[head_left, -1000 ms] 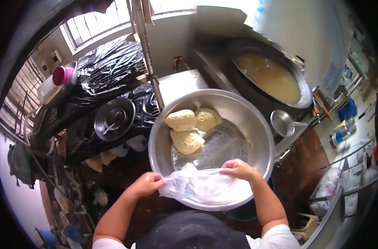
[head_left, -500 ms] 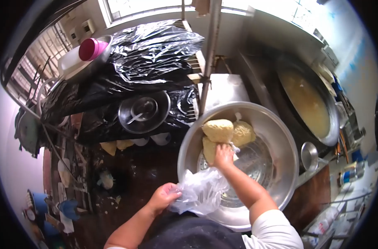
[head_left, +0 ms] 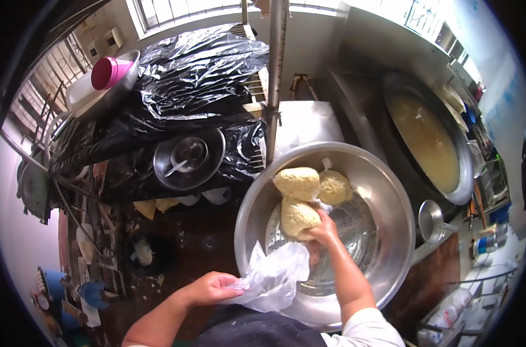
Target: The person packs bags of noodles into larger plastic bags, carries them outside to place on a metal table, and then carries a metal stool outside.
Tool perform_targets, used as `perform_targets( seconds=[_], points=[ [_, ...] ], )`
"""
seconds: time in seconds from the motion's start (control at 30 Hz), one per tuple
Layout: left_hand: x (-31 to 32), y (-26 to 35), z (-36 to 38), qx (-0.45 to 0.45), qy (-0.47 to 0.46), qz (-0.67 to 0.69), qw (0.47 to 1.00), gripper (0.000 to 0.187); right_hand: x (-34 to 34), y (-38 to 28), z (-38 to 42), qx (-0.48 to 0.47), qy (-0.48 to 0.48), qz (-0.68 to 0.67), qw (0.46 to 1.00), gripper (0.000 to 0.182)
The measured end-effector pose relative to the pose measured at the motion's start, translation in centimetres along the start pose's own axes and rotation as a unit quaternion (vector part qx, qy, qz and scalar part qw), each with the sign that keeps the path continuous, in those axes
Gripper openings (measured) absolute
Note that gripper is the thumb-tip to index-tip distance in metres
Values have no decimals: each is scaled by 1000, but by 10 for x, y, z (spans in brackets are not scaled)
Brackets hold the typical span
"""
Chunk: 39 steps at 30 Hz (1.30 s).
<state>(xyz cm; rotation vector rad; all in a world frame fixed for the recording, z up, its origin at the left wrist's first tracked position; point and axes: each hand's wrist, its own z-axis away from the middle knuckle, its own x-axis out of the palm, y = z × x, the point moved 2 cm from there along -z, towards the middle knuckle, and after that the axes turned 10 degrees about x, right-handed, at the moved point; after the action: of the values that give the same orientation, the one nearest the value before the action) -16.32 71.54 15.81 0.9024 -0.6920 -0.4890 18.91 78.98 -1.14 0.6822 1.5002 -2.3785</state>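
Note:
My left hand (head_left: 214,288) pinches the edge of a thin, clear plastic bag (head_left: 277,277), which looks limp and hangs over the near rim of a wide metal basin (head_left: 393,199). My right hand (head_left: 325,229) reaches into that basin, its fingers closed around the lower right side of a plump bag of pale yellow food (head_left: 298,215). Two similar tied bags lie there too: one upper bag (head_left: 296,183) touching it from above and another bag (head_left: 335,186) to the right. Some right-hand fingertips are hidden behind the bag. A perforated metal plate (head_left: 273,234) shows beneath.
A large wok of cloudy yellowish liquid (head_left: 425,141) stands at the right, with a metal dipper (head_left: 430,221) near it. A metal pole (head_left: 276,75) rises behind the basin. Black plastic sheeting (head_left: 199,69) covers the left shelves, where a metal bowl (head_left: 162,159) sits.
My right hand has shifted from on top of the lower yellow bag to its lower right side. My left hand has moved left and down with the clear bag. The view has shifted slightly.

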Motion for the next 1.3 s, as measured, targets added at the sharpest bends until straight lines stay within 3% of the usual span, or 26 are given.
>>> perform_targets(
  seconds=[0.07, 0.1, 0.17, 0.23, 0.3, 0.43, 0.5, 0.57, 0.7, 0.83, 1.0, 1.13, 1.3],
  points=[
    [1, 2, 2, -5, 8, -12, 1000, 24, 2, 9, 4, 68, -122, -198, 970, 55],
    [0, 3, 3, -24, 11, -7, 1000, 24, 9, 23, 7, 143, -185, -291, 928, 53],
    [0, 8, 3, -56, 11, 1, 998, 24, 42, 57, 11, 175, -285, -503, 797, 53],
    [2, 12, 4, -93, -35, -18, 995, 27, 57, 52, 24, 170, -324, -586, 723, 51],
    [6, 22, -1, -37, -149, -142, 978, 28, 61, 41, 26, 127, -342, -604, 709, 55],
    [14, 19, -2, -14, -237, -162, 958, 27, 61, 44, -4, 64, -381, -626, 677, 65],
    [8, 3, -12, -101, -176, -88, 975, 27, -2, -29, 38, 22, -369, -650, 664, 64],
    [14, 3, -20, -178, -114, 9, 977, 26, -28, -15, 36, 22, -339, -671, 659, 60],
    [41, 26, -58, -99, -148, -6, 984, 29, -89, 1, 74, 45, -247, -657, 711, 60],
    [52, 15, -88, -106, -181, 3, 978, 28, -155, 0, 144, 59, -149, -617, 770, 59],
    [73, -4, -116, -115, -117, 42, 986, 25, -192, -15, 237, 59, -78, -595, 798, 58],
    [96, -3, -132, -98, -60, 93, 989, 24, -171, -9, 281, 82, -73, -634, 766, 58],
    [101, -10, -132, -77, -43, 95, 992, 28, -72, 26, 277, 155, -151, -729, 650, 57]
  ],
)
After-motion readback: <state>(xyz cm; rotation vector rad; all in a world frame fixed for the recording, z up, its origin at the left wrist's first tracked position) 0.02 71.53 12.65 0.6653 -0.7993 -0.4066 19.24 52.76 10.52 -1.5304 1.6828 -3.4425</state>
